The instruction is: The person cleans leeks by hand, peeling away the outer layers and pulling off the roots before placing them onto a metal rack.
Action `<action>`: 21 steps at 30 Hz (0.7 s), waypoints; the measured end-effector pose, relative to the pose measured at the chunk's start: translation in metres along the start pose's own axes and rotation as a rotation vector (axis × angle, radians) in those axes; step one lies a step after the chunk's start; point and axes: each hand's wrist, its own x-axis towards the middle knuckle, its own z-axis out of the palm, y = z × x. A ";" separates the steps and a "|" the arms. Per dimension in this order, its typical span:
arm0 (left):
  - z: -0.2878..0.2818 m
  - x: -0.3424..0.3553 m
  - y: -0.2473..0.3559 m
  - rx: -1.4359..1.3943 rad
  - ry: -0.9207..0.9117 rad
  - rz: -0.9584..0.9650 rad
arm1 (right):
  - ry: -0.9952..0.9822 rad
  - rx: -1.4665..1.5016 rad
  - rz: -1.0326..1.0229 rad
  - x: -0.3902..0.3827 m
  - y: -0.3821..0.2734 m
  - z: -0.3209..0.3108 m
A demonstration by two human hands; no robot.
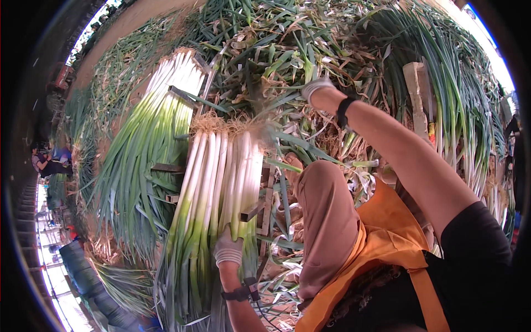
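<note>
A thick row of long green onions point(213, 177) lies in front of me, white shafts and hairy roots pointing away, green leaves toward me. My left hand point(228, 249), in a pale knit glove, is closed on stalks of this row, where white turns to green; its fingertips are partly hidden. Farther off to the right, my right hand point(317, 89), also gloved, is over a heap of loose leaves point(276, 72). It is blurred, and its fingers do not show clearly. A hazy smear lies beside the onion roots point(221, 123).
A second stack of green onions point(149, 122) lies to the left, between dark metal bars point(182, 96). Another short bar point(252, 211) stands beside the nearer row. More onions point(442, 94) lean at the right. My bent knee point(326, 216) is close by. A person point(41, 160) is far left.
</note>
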 end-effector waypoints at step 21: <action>0.016 -0.005 0.004 0.186 0.099 -0.070 | 0.003 -0.016 -0.514 -0.007 -0.240 -0.017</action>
